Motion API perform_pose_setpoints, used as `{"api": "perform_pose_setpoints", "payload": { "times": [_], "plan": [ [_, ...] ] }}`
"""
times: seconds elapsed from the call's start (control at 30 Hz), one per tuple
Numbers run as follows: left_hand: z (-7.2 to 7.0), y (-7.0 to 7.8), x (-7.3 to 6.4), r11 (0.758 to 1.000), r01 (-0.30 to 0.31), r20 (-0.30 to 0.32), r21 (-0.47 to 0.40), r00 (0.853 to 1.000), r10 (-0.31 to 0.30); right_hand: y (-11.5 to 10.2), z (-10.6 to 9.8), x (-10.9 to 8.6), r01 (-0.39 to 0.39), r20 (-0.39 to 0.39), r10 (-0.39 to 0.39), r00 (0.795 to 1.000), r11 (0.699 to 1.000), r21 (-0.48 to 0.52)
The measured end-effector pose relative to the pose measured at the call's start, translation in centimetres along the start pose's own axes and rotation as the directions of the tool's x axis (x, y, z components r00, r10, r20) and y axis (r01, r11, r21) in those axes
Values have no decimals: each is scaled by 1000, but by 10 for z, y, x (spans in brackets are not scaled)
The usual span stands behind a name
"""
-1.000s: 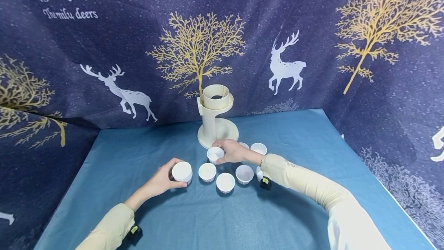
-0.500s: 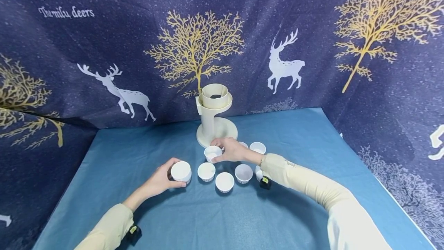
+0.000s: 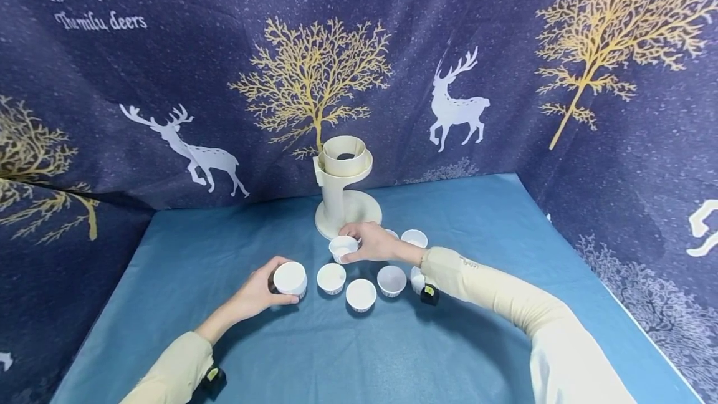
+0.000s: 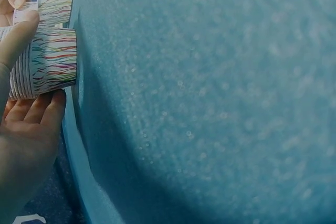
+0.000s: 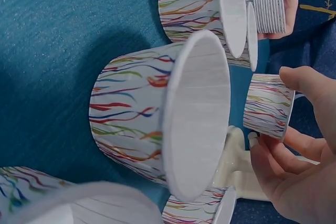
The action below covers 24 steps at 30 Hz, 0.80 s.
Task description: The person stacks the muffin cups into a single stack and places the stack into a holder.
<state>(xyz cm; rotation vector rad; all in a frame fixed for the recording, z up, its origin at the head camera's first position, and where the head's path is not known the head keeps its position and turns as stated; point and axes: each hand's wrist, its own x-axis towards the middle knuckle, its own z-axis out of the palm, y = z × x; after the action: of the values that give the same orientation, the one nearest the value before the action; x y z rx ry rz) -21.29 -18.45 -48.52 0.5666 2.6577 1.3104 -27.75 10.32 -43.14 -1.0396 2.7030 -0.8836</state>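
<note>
right sleeve (image 3: 473, 273) covering part of 1 cup (image 3: 416, 278), right hand (image 3: 374, 243) hiding most of another cup (image 3: 392, 233), left wrist view's edge cutting off left hand (image 4: 29, 148) and its cup stack (image 4: 54, 59)

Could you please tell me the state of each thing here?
Left hand: gripping the cup stack
Cup stack: nested, upright
Right hand: pinching the single cup
Single cup: upright
Standing cups: upright, mouths up
Cream stand: upright, open-topped
Blue cloth: spread out
Backdrop: hanging, creased
</note>
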Motion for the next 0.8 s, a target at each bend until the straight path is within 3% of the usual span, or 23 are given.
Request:
{"api": "perform_pose_setpoints", "payload": {
  "times": [0.4,0.67,0.8],
  "plan": [
    [-1,-1,-1,999,-25,3,-25,1000,25,1,0,-1,-6,-11,6,1000,1000,4],
    [-1,0,-1,1000,-5,1,-20,1000,5,0,-1,-2,-21,-13,21,1000,999,29],
    [-5,15,-4,1000,0,8,-2,1000,0,-1,0,-1,-35,-17,35,999,999,22]
  ]
}}
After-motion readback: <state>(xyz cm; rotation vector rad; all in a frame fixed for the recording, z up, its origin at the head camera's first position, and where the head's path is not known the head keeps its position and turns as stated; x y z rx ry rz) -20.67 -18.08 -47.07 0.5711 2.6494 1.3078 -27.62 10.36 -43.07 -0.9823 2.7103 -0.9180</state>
